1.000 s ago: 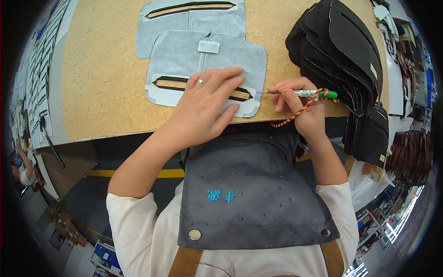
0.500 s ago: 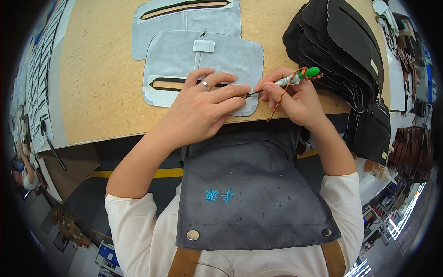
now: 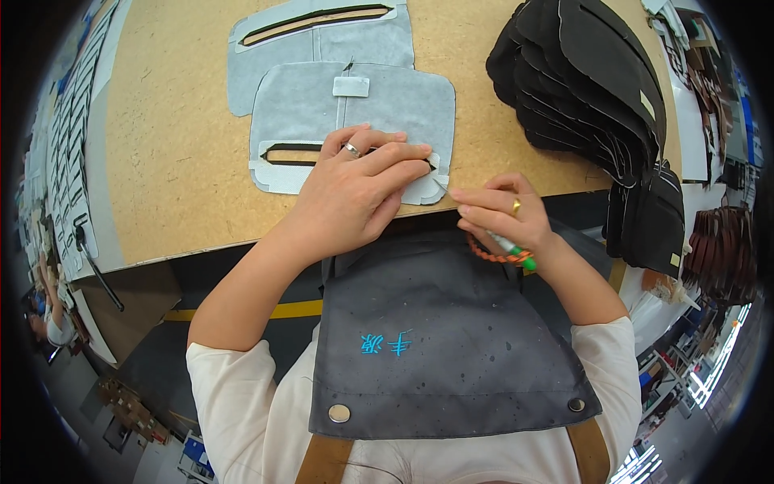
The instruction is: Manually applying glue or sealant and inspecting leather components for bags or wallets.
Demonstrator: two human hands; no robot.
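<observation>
A grey fabric panel (image 3: 314, 101) with rounded corners lies on the table. Near its front edge runs a long slot (image 3: 292, 153) bordered in black, and a small white patch (image 3: 351, 86) sits near its far edge. Across the slot's right part lies my left hand (image 3: 352, 184), fingers stretched out and pressing the panel down; it hides part of the slot. My right hand (image 3: 508, 214) grips a slim awl (image 3: 501, 241) with a green-ended handle and an orange-black cord. Its thin metal tip points at the panel's front right corner, by the slot's end; whether it touches cannot be told.
Behind lies a second grey panel (image 3: 274, 60) with a similar slot, partly under the first. A stack of black panels (image 3: 592, 73) stands at the right, some hanging over the table edge. Brown straps (image 3: 720, 254) hang farther right. The wooden table (image 3: 173, 161) ends just before me.
My right hand has turned the awl over: its green end swung from far right to down near me. The hand moved slightly nearer me. My left hand stays on the panel.
</observation>
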